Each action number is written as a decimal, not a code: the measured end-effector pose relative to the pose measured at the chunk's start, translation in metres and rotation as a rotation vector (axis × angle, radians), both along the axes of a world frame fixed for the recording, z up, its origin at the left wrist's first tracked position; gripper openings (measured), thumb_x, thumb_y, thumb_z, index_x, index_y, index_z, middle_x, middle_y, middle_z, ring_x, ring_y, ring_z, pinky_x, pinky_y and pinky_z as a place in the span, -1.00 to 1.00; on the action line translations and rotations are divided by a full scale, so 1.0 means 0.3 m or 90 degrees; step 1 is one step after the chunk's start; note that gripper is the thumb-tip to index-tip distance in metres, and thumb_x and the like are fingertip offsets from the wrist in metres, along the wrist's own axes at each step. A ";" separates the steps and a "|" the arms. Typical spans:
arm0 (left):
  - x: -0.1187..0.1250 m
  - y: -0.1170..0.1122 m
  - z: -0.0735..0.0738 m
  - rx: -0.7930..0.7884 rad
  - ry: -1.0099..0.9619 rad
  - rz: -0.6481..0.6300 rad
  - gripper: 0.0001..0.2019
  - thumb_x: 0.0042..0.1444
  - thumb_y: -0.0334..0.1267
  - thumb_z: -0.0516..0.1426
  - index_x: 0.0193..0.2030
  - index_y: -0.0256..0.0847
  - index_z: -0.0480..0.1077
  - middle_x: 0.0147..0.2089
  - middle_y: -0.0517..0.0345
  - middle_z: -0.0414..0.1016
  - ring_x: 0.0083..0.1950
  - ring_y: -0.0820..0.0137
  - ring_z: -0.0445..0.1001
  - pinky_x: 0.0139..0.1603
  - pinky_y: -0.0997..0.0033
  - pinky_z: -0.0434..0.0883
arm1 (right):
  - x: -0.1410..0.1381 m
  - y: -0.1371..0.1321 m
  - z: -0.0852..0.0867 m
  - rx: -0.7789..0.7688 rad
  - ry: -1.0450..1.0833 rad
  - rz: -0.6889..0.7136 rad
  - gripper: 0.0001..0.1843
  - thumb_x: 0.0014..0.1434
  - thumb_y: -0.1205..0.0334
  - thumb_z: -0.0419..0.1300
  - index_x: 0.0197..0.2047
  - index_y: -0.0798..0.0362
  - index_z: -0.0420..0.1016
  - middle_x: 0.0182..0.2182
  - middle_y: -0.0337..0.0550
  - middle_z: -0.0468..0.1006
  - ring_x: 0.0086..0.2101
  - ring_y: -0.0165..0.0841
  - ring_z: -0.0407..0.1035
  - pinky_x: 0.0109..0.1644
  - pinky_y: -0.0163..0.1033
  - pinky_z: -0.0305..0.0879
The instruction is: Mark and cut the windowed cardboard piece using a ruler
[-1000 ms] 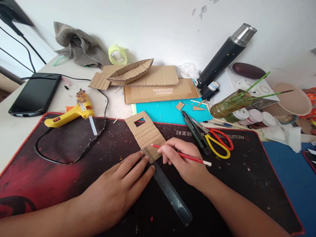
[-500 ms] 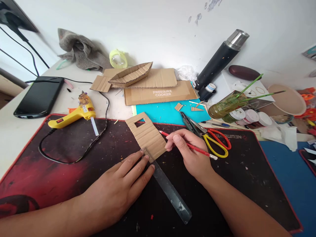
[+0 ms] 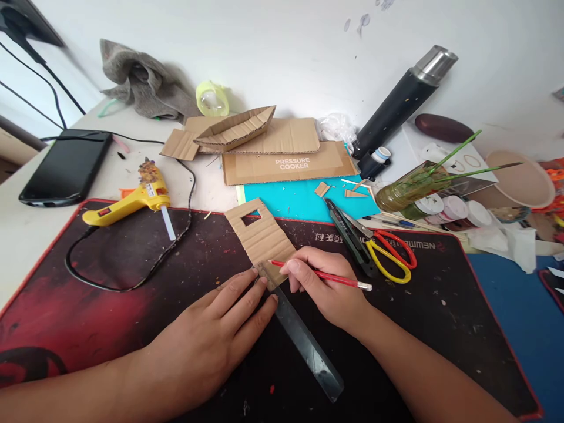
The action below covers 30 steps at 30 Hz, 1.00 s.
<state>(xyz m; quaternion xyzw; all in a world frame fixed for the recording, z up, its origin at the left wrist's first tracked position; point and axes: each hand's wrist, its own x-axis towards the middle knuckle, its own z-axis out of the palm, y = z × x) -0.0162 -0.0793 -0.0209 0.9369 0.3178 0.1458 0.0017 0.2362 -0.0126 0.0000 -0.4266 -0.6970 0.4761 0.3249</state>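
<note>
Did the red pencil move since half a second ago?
Yes: the red pencil moved left, its tip going from the right edge of the holed cardboard to beside the ruler.

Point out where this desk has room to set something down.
Free, bar small specks: the desk mat between the glue-gun cord and left forearm, and between scissors, right forearm and the mat's right edge. Crowded: the middle, with left hand, right hand, ruler, pencil and window-cut cardboard; the back, with boat-shaped cardboard; the right rear, with lidded jars.
</note>
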 end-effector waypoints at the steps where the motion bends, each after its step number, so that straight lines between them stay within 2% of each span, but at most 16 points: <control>1: 0.000 0.000 0.000 0.002 -0.002 0.000 -0.47 0.35 -0.26 0.14 0.43 -0.30 0.43 0.40 -0.18 0.53 0.49 -0.06 0.36 0.35 0.05 0.51 | -0.001 0.000 0.001 -0.002 0.000 0.002 -0.66 0.57 0.15 0.16 -0.23 0.01 0.65 -0.46 -0.29 0.60 -0.42 -0.41 0.49 -0.22 -0.28 0.41; 12: 0.003 0.001 0.006 0.006 -0.002 -0.011 -0.45 0.35 -0.26 0.14 0.44 -0.37 0.41 0.40 -0.23 0.52 0.50 -0.09 0.33 0.38 0.02 0.47 | -0.012 0.002 0.009 -0.008 -0.015 0.002 -0.70 0.55 0.21 0.17 -0.22 0.00 0.66 -0.45 -0.30 0.61 -0.41 -0.42 0.51 -0.23 -0.30 0.42; 30: 0.008 0.001 0.009 0.007 -0.005 0.001 -0.49 0.38 -0.28 0.10 0.42 -0.33 0.43 0.39 -0.19 0.53 0.49 -0.05 0.34 0.35 0.06 0.47 | -0.010 -0.002 0.004 -0.020 -0.017 -0.004 -0.69 0.56 0.19 0.18 -0.23 -0.01 0.66 -0.44 -0.32 0.61 -0.39 -0.43 0.52 -0.22 -0.32 0.42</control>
